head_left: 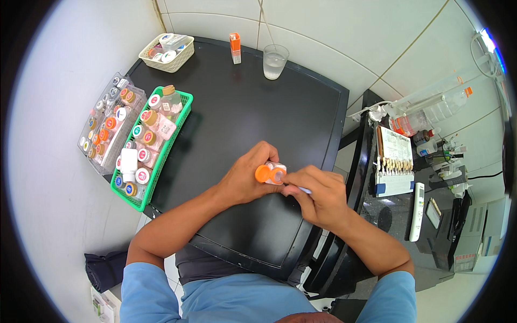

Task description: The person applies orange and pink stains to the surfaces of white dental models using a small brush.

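Over the front of the black table [253, 107], my left hand [250, 177] grips a small clear container with an orange lid [263, 173], which stands flipped open beside its round mouth. My right hand [323, 194] is closed on a thin, pale-handled tool [302, 190], its front end at the container's mouth, hidden by fingers. To the left sit a green basket [185, 110] of several capped bottles and a clear tray [88, 137] of small jars.
A cream basket [172, 65], orange-and-white box [235, 48] and glass of clear liquid with a long stick [275, 64] stand at the back. A dark side counter [385, 212] at right holds a shade-sample case [394, 185], white remote [416, 212] and bottles.
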### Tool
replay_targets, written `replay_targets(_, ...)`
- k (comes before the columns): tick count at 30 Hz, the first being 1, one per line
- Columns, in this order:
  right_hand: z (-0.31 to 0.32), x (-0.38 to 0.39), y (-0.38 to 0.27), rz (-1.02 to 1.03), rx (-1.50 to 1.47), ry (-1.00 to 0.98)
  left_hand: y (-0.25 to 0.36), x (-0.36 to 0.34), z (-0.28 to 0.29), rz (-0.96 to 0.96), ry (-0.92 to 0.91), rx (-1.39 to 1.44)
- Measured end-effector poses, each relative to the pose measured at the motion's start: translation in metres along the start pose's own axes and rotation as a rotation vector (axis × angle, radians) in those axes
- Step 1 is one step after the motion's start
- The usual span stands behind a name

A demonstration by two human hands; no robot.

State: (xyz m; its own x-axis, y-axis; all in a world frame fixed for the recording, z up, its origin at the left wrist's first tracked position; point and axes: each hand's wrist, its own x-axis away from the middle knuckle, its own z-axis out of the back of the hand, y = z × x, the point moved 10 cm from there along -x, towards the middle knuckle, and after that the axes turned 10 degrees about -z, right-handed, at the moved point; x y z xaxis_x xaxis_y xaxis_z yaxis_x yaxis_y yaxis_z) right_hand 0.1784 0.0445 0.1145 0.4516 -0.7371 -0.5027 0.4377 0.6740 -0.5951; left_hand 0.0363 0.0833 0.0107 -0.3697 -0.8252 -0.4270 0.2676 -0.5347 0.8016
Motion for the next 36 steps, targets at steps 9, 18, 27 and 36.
replay_targets(9, -0.003, 0.002, -0.004, 0.006, -0.063, -0.024, 0.002, 0.000, 0.004, -0.122, 0.050, 0.027)
replay_targets(18, 0.003, -0.001, -0.004, 0.018, 0.028, 0.020, 0.019, -0.005, -0.001, -0.170, -0.035, 0.042)
replay_targets(27, 0.008, -0.002, 0.001, 0.004, -0.007, 0.040, 0.012, -0.003, 0.001, -0.196, 0.015, 0.068)
replay_targets(36, -0.002, 0.000, 0.008, -0.045, -0.057, -0.009, 0.008, -0.002, -0.002, -0.148, 0.033, 0.087)
